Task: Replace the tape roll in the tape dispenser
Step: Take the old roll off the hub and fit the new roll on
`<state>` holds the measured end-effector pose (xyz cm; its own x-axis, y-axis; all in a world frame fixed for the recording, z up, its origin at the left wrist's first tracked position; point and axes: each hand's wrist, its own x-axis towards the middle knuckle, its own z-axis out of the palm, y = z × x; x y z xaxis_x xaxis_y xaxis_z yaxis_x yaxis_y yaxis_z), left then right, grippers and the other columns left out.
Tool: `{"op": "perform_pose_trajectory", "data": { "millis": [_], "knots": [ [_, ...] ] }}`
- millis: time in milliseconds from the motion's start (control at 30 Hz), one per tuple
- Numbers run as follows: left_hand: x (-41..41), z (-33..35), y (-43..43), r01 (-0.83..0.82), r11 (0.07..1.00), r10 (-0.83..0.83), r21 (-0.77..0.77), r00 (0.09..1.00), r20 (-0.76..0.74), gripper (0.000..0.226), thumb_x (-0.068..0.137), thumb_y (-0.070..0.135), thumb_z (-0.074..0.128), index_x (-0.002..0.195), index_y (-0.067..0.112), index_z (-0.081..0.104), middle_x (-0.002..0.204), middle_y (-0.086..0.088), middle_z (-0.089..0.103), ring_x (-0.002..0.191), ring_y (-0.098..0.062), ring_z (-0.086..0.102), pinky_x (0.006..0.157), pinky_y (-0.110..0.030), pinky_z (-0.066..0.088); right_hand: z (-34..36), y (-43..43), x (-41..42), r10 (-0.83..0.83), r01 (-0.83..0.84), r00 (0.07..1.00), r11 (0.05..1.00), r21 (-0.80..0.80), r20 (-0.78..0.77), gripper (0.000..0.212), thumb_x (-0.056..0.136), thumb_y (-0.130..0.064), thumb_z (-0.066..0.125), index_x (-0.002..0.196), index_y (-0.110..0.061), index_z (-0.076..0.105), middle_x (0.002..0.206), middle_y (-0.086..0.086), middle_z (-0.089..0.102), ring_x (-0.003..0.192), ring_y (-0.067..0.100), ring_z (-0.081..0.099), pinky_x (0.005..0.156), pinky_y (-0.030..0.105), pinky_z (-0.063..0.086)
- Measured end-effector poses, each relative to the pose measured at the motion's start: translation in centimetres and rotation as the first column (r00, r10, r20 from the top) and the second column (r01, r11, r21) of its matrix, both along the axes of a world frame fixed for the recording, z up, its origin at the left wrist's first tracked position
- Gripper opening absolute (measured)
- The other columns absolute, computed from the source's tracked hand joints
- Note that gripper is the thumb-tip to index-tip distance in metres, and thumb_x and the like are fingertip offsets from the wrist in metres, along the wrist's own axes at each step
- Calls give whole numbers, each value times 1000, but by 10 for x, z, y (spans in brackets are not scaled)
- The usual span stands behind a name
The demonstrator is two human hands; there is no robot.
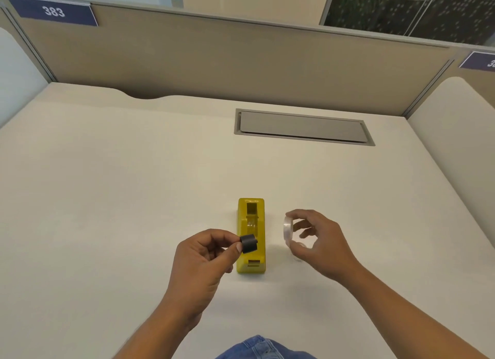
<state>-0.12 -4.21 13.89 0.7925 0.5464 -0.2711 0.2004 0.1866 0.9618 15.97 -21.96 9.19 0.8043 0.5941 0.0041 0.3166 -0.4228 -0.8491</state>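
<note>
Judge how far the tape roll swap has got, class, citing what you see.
Done: the dispenser sits on the desk with its cradle empty, so the spool is already out. In hand: the left hand pinches the black spool and the right hand holds the clear roll, not yet joined. Left: slide the roll onto the spool, seat both in the cradle, thread the tape.

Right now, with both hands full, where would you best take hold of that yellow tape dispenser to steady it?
Grip the yellow tape dispenser across its two long flat sides, coming down from above at the near end. It lies lengthwise away from the person, and its open top cradle should stay free for the black hub and clear tape roll.
</note>
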Motion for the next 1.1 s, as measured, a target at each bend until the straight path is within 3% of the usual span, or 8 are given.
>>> {"op": "perform_pose_trajectory", "data": {
  "millis": [300,500,633,767,900,1000,1100],
  "knots": [
    [-11,4,-9,62,998,-61,14,998,-5,16,79,4,72,78,19,75,73,1,72,58,-12,57,59,-20,53,38,-4,-62,114,-97,990,976,194,-79,47,69,-7,78,109,-28,67,105,-12,71,92,18,68,78,17,53],
    [-18,2,-10,93,995,-92,39,995,-29,18,79,6,73,78,24,76,72,5,72,60,-11,58,60,-22,53,40,-2,-70,135,-114,987,973,199,-91,49,71,2,80,110,-24,68,107,-13,71,94,18,69,81,20,54],
    [-18,2,-12,98,992,-95,77,994,-48,18,79,7,73,78,24,75,73,7,71,61,-10,60,59,-19,52,46,0,-74,157,-132,978,975,177,-138,51,72,-2,80,113,-30,67,102,-8,73,83,20,72,74,20,56],
    [-18,1,-11,88,992,-85,94,996,-39,17,79,9,73,78,25,75,72,7,71,61,-11,60,60,-21,53,50,4,-77,196,-162,965,968,191,-176,50,72,-8,77,113,-35,65,115,-7,68,89,22,71,78,28,59],
    [-19,2,-9,104,990,-104,97,995,-2,16,79,11,73,79,26,76,74,4,73,64,-17,59,60,-25,55,54,5,-77,259,-210,946,949,236,-198,53,77,10,66,113,-29,66,119,-10,65,95,24,71,83,29,57],
    [-19,3,-8,119,987,-122,105,992,26,16,79,10,73,79,26,77,74,3,73,64,-18,58,59,-26,55,54,5,-76,269,-207,933,945,252,-241,45,82,0,58,114,-31,66,122,-6,65,101,27,69,89,40,56],
    [-19,5,-9,144,979,-151,141,988,44,13,76,16,76,80,28,77,73,-3,72,65,-25,56,60,-35,54,57,6,-77,263,-194,924,948,252,-279,31,88,-28,59,118,-30,67,117,2,69,100,30,65,87,48,56]
  ]
}}
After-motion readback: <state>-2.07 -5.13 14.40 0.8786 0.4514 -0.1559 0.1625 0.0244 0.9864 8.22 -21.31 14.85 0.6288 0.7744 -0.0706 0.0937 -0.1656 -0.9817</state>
